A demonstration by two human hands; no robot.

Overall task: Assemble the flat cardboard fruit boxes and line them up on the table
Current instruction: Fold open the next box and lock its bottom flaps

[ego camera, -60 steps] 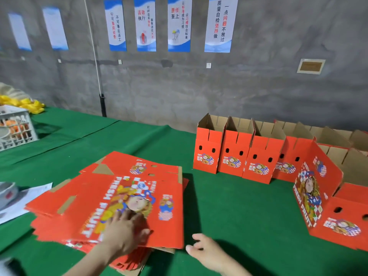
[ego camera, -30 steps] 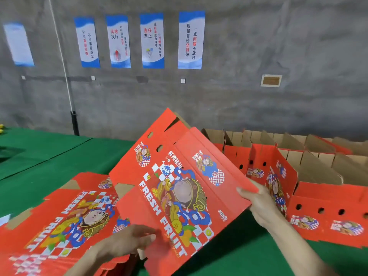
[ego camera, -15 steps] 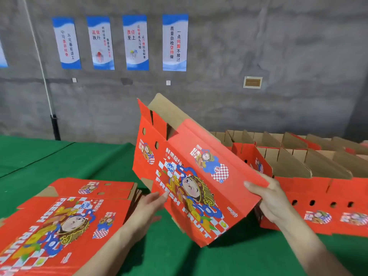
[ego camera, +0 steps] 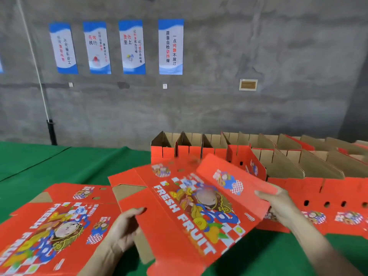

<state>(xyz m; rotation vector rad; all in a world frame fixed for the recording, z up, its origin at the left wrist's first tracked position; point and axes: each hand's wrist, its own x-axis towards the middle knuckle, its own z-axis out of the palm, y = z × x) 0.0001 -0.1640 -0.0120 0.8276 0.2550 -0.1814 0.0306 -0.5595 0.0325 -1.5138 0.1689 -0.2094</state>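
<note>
Head view: one flat box [ego camera: 189,206] is held tilted above the table [ego camera: 79,162], at centre. The left hand [ego camera: 123,230] grip is closed on its 9 o'clock flap. The right hand [ego camera: 278,202] grip pinches the 3 o'clock edge.

Judged light, stiff across the panels and floppy at the creases, so take hold at opposite edges.

The flat stack [ego camera: 55,226] lies at 8 o'clock; its sheets cannot be counted. The assembled boxes [ego camera: 199,150] run from 12 to 3 o'clock: at least four, the rest cut off.
</note>
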